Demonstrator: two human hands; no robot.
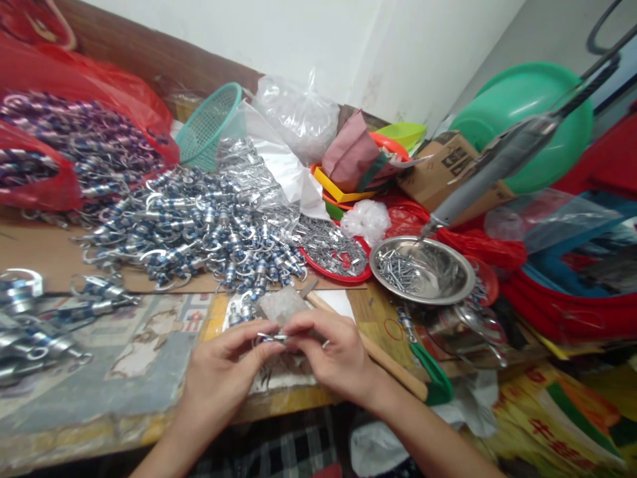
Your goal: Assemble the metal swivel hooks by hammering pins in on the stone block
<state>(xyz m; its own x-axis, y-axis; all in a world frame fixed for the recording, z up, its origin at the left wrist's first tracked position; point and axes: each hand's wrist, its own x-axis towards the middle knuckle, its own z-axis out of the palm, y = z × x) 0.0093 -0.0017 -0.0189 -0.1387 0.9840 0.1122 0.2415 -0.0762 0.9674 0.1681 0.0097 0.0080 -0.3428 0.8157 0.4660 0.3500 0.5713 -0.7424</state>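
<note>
At the far left lie red plastic bags (60, 119) stuffed with blue-and-silver metal swivel clips, and a loose heap of the same clips (199, 232) spreads over the brown cardboard sheet (44, 255) on the worktable. Nearer the front edge, the left hand (223, 372) pinches one end of a small shiny metal clip piece (271, 337) between thumb and fingertips, closed firmly on it. The right hand (331, 355) meets it from the other side, thumb and forefinger clamped on the same piece, so it sits held between both hands just above the table edge. The piece looks light, rigid and slick, with small parts that could slip; a fingertip grip at each end, as here, seems the sure hold. Further right stand a red plastic tray of small silver parts (338, 255), a round steel bowl of screws (423, 269), and a grey hanging power screwdriver (497, 166).
</note>
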